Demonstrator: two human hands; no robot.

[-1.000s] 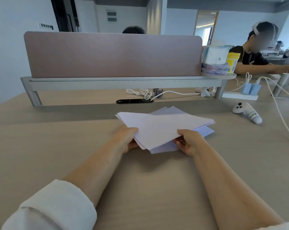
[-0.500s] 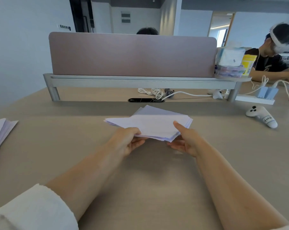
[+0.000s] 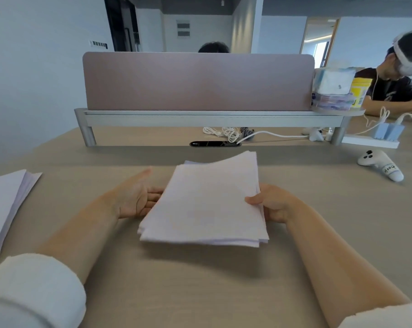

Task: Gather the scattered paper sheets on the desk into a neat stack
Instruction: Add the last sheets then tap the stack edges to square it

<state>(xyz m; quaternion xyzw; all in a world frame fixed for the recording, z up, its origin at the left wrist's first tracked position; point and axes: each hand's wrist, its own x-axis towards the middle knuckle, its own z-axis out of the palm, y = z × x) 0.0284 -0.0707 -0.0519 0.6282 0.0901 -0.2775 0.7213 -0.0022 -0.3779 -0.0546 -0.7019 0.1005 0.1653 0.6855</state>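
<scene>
A bundle of white paper sheets (image 3: 209, 202) is lifted just above the beige desk (image 3: 200, 292), its long side pointing away from me and its near edges slightly uneven. My right hand (image 3: 271, 204) grips the bundle's right edge, thumb on top and fingers beneath. My left hand (image 3: 136, 197) lies palm up with straight fingers, their tips reaching under the left edge. A second pile of white sheets (image 3: 4, 204) rests on the desk at the far left, partly cut off by the frame.
A mauve divider screen (image 3: 198, 81) on a grey rail crosses the back of the desk. A white controller (image 3: 380, 165) lies at the right. Cables (image 3: 226, 133), a power strip (image 3: 370, 142), a tissue pack and a yellow tub sit behind. Another person sits at the far right.
The bundle has turned from lying crosswise to pointing away from me and looks squarer. My left hand let go of its edge and opened palm up. The view shifted left.
</scene>
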